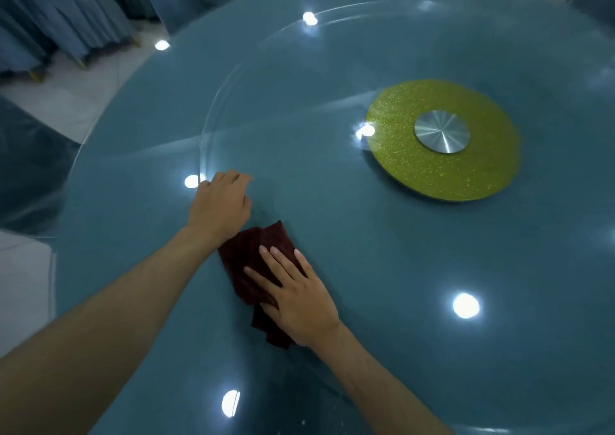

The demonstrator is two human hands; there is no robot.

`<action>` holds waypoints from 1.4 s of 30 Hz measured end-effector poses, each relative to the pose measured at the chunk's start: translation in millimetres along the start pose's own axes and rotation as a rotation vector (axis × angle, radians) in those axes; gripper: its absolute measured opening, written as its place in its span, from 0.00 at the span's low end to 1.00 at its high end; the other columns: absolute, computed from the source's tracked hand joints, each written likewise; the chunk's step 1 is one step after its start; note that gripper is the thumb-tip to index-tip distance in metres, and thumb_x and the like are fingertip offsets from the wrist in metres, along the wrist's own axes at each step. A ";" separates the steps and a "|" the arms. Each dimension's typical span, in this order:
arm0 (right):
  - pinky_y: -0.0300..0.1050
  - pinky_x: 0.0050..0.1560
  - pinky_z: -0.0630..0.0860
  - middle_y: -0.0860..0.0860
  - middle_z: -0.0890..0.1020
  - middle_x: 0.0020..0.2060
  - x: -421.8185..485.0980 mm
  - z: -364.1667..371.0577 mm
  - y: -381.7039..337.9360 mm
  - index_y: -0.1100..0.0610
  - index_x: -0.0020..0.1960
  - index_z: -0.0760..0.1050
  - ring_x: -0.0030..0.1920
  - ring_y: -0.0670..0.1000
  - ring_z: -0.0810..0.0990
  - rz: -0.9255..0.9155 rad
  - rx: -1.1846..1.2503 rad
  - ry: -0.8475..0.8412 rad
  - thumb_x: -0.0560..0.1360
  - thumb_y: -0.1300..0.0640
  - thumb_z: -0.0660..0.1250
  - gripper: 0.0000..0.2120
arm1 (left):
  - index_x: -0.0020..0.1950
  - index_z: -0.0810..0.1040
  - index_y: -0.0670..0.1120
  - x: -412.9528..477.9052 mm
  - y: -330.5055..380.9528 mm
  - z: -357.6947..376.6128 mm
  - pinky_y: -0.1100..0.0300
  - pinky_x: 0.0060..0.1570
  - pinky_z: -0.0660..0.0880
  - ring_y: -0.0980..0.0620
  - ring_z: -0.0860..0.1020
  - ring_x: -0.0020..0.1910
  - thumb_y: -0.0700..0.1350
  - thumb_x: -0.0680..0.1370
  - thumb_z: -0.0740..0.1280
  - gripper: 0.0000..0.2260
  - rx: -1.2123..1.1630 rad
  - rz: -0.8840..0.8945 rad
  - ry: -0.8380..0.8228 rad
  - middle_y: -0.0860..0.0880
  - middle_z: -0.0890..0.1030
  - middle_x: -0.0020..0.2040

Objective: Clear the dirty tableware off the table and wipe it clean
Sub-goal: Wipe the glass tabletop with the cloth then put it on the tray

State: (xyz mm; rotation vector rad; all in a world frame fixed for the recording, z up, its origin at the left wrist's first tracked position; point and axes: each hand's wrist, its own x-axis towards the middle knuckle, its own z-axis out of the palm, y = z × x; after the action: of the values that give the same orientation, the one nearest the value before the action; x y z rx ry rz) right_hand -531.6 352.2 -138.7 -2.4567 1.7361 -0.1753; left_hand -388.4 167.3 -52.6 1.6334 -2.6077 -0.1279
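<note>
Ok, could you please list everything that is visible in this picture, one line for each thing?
table: one, blue, round, fills most of the view
glass turntable: one, clear, on the table
disc: one, glittery yellow-green, under the glass
metal hub: one, silver, middle of the disc
cloth: one, dark red, under the right hand
draped chairs: count unclear, blue, upper left
left hand: fingers curled, at the turntable's rim
right hand: flat, pressing the cloth

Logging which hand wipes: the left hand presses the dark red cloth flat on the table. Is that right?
Not quite. The head view shows the right hand, fingers straight, pressing the dark red cloth flat on the table. The left hand sits with curled fingers at the rim of the glass turntable.
</note>
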 end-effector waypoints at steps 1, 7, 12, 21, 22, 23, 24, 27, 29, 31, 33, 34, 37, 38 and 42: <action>0.60 0.81 0.52 0.52 0.50 0.84 -0.7 -1.9 11.2 0.43 0.83 0.54 0.83 0.52 0.49 0.018 0.002 0.011 0.83 0.42 0.53 0.29 | 0.68 0.78 0.41 1.2 4.1 1.8 0.41 0.54 0.72 0.36 0.77 0.59 0.39 0.79 0.65 0.17 0.003 0.001 -0.013 0.40 0.79 0.63; 0.60 0.80 0.55 0.52 0.55 0.83 -15.8 -21.7 110.7 0.44 0.83 0.56 0.83 0.53 0.54 0.408 0.005 0.096 0.81 0.41 0.54 0.31 | 0.76 0.72 0.48 16.4 32.8 12.1 0.39 0.61 0.73 0.37 0.72 0.68 0.42 0.80 0.65 0.23 -0.048 0.035 -0.136 0.42 0.73 0.73; 0.58 0.80 0.56 0.52 0.58 0.83 -49.6 -38.6 221.8 0.44 0.82 0.59 0.82 0.54 0.57 0.664 -0.051 0.147 0.82 0.37 0.52 0.30 | 0.78 0.70 0.58 47.5 67.1 29.2 0.36 0.58 0.79 0.35 0.74 0.68 0.55 0.79 0.60 0.25 -0.036 0.202 -0.144 0.41 0.71 0.76; 0.58 0.81 0.53 0.50 0.55 0.83 -86.4 -55.7 335.4 0.41 0.83 0.53 0.83 0.53 0.54 0.778 -0.087 0.190 0.82 0.35 0.47 0.31 | 0.80 0.65 0.59 93.0 94.8 71.6 0.31 0.67 0.69 0.38 0.68 0.77 0.63 0.82 0.48 0.27 -0.028 0.155 -0.074 0.46 0.65 0.81; 0.59 0.81 0.53 0.50 0.54 0.83 -86.2 -58.1 347.5 0.41 0.83 0.53 0.83 0.53 0.54 0.809 -0.080 0.194 0.82 0.35 0.46 0.31 | 0.80 0.67 0.59 90.4 97.8 74.9 0.30 0.68 0.68 0.38 0.68 0.77 0.63 0.83 0.49 0.27 -0.029 0.143 -0.040 0.46 0.67 0.80; 0.59 0.81 0.52 0.50 0.54 0.84 -85.3 -60.9 359.3 0.41 0.83 0.52 0.83 0.54 0.53 0.832 -0.078 0.191 0.81 0.35 0.45 0.32 | 0.79 0.69 0.58 87.0 103.6 77.0 0.30 0.69 0.66 0.39 0.69 0.76 0.63 0.83 0.51 0.26 -0.038 0.123 -0.005 0.46 0.69 0.79; 0.59 0.81 0.51 0.51 0.53 0.84 -83.3 -63.3 369.6 0.41 0.83 0.51 0.83 0.54 0.52 0.846 -0.073 0.180 0.81 0.34 0.44 0.32 | 0.77 0.71 0.57 82.3 110.2 80.2 0.30 0.70 0.65 0.39 0.69 0.76 0.63 0.82 0.53 0.26 -0.054 0.094 0.036 0.47 0.70 0.79; 0.59 0.81 0.49 0.51 0.51 0.84 -65.5 -68.2 393.4 0.42 0.84 0.48 0.83 0.54 0.50 0.887 -0.059 0.159 0.80 0.34 0.41 0.34 | 0.76 0.73 0.57 68.9 128.5 88.7 0.31 0.73 0.60 0.41 0.68 0.77 0.64 0.81 0.56 0.25 -0.105 0.007 0.111 0.48 0.71 0.78; 0.60 0.81 0.46 0.52 0.50 0.84 -46.5 -70.5 400.8 0.42 0.84 0.48 0.83 0.53 0.48 0.928 -0.041 0.151 0.79 0.33 0.39 0.35 | 0.76 0.73 0.58 63.5 134.6 92.6 0.31 0.73 0.61 0.41 0.67 0.77 0.65 0.81 0.55 0.26 -0.113 -0.020 0.118 0.49 0.71 0.78; 0.61 0.81 0.46 0.53 0.50 0.84 -22.5 -69.8 394.4 0.42 0.84 0.48 0.83 0.54 0.48 0.916 -0.051 0.143 0.79 0.34 0.39 0.35 | 0.76 0.72 0.59 57.7 138.7 93.5 0.30 0.74 0.60 0.42 0.66 0.78 0.66 0.80 0.54 0.27 -0.118 -0.037 0.095 0.50 0.70 0.79; 0.60 0.81 0.46 0.53 0.50 0.84 10.0 -65.8 372.1 0.42 0.84 0.49 0.83 0.54 0.48 0.827 -0.060 0.138 0.80 0.35 0.41 0.34 | 0.77 0.71 0.59 52.0 143.2 94.4 0.29 0.74 0.60 0.42 0.66 0.78 0.66 0.80 0.54 0.28 -0.111 -0.044 0.079 0.50 0.69 0.79; 0.60 0.81 0.47 0.54 0.51 0.84 28.7 -63.0 355.7 0.43 0.84 0.51 0.83 0.55 0.50 0.770 -0.059 0.141 0.80 0.35 0.42 0.33 | 0.77 0.71 0.59 49.6 145.6 94.1 0.29 0.74 0.60 0.42 0.65 0.79 0.66 0.80 0.54 0.28 -0.104 -0.047 0.071 0.50 0.69 0.79; 0.62 0.80 0.53 0.55 0.57 0.83 77.3 -53.4 310.4 0.44 0.83 0.58 0.82 0.56 0.55 0.601 -0.070 0.150 0.81 0.37 0.45 0.32 | 0.78 0.69 0.60 45.3 151.2 90.6 0.29 0.74 0.60 0.43 0.64 0.79 0.67 0.80 0.52 0.29 -0.099 -0.066 0.042 0.50 0.68 0.80; 0.62 0.80 0.53 0.55 0.58 0.83 86.2 -51.8 303.0 0.44 0.82 0.58 0.82 0.55 0.56 0.562 -0.069 0.135 0.80 0.37 0.45 0.32 | 0.78 0.69 0.60 44.3 152.0 89.2 0.30 0.75 0.59 0.43 0.64 0.79 0.67 0.80 0.52 0.29 -0.111 -0.071 0.039 0.51 0.67 0.80; 0.58 0.81 0.51 0.52 0.57 0.83 85.2 -54.5 318.9 0.42 0.82 0.58 0.82 0.53 0.55 0.520 -0.033 0.129 0.81 0.36 0.47 0.31 | 0.77 0.70 0.62 43.6 156.4 82.8 0.32 0.77 0.56 0.46 0.62 0.80 0.68 0.80 0.50 0.28 -0.170 -0.121 0.034 0.53 0.66 0.80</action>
State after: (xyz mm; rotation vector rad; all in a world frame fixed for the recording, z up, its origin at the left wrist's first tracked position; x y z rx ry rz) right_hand -808.4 164.4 -137.8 -1.9586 2.3736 -0.2530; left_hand -555.4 199.2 -118.5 1.7157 -2.3989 -0.3156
